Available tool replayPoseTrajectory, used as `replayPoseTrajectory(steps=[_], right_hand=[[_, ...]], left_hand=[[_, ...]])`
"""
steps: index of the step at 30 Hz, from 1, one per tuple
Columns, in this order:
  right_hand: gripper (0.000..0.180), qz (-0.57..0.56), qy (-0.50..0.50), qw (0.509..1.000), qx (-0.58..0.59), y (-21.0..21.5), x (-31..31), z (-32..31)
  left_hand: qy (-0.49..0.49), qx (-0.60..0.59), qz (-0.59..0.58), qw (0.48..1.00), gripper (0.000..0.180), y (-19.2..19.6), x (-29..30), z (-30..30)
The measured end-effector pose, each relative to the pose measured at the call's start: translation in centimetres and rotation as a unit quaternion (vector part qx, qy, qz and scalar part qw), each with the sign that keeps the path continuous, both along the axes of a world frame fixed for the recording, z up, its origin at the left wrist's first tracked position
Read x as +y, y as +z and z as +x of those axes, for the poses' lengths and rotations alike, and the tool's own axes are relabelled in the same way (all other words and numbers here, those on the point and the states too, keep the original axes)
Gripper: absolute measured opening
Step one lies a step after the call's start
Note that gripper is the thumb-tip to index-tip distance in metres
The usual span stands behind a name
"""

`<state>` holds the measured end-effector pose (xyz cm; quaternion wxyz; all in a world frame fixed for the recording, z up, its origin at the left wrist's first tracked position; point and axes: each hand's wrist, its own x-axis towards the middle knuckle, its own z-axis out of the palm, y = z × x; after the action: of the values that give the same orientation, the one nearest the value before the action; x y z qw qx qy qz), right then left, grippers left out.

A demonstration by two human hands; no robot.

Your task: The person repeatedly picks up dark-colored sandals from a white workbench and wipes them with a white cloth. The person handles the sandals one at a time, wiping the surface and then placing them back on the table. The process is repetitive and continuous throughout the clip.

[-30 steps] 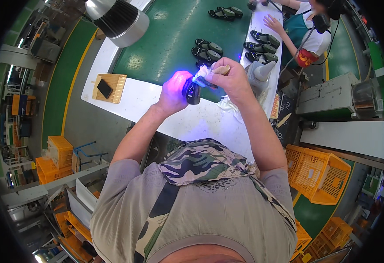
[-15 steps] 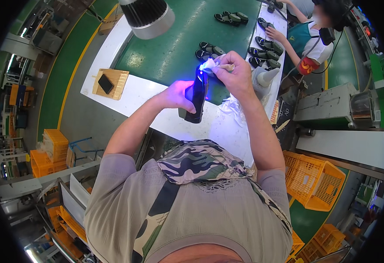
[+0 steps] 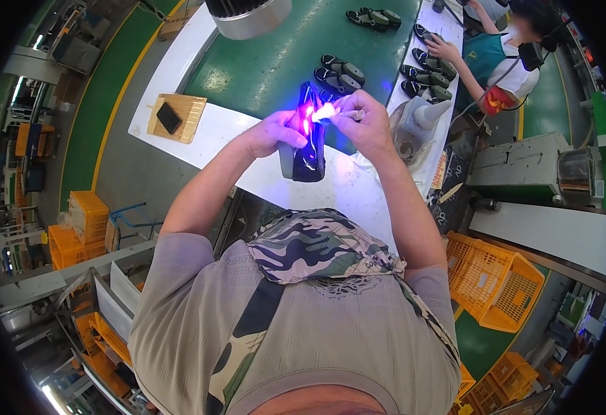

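My left hand [image 3: 277, 134] grips a dark glossy shoe [image 3: 309, 160] by its side, above the white table edge, with the thumb across the upper. The shoe is held lengthwise, its near end toward me. My right hand [image 3: 366, 126] pinches a small white cloth wad [image 3: 324, 112] against the shoe's upper right side; a pale end sticks out between the fingers. Blue-violet light glares on the wad and shoe, washing out detail there. Just beyond stand several dark strapped shoes [image 3: 342, 73] on the green belt.
A lamp [image 3: 251, 19] hangs at the top. A phone [image 3: 168, 118] lies on a tan board [image 3: 189, 119] at left. To the right are a white nozzle bottle [image 3: 430, 115] and more shoes [image 3: 430, 73]. A co-worker [image 3: 486, 62] handles a shoe at far right. Orange crates [image 3: 493, 280] sit lower right.
My right hand has moved slightly down and the wad now sits lower along the shoe. The shoe has turned, showing more of its upper. The surroundings have shifted slightly in view.
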<state>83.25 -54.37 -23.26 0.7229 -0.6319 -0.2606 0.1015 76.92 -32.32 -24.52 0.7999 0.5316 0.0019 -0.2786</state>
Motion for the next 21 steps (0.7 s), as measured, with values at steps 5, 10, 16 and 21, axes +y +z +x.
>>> replayPoseTrajectory(steps=[5, 10, 16, 21], right_hand=[[0.019, -0.021, 0.044, 0.999, 0.005, -2.3, -0.7, -0.6], [0.021, 0.007, 0.103, 0.988, 0.113, -1.9, -1.4, -1.4], [0.019, 0.002, 0.130, 0.988, 0.078, -1.8, -2.0, -1.5], [0.017, 0.007, 0.159, 0.987, 0.023, -0.8, -2.5, -1.5]], left_hand=[[0.032, 0.018, -0.057, 0.998, 0.054, -0.6, -0.2, -0.3], [0.061, 0.065, -0.100, 0.991, 0.057, -2.7, -1.0, -1.1], [0.092, 0.172, -0.161, 0.968, 0.052, -4.0, -2.3, -2.8], [0.065, 0.211, -0.247, 0.944, 0.050, -5.4, -2.5, -3.8]])
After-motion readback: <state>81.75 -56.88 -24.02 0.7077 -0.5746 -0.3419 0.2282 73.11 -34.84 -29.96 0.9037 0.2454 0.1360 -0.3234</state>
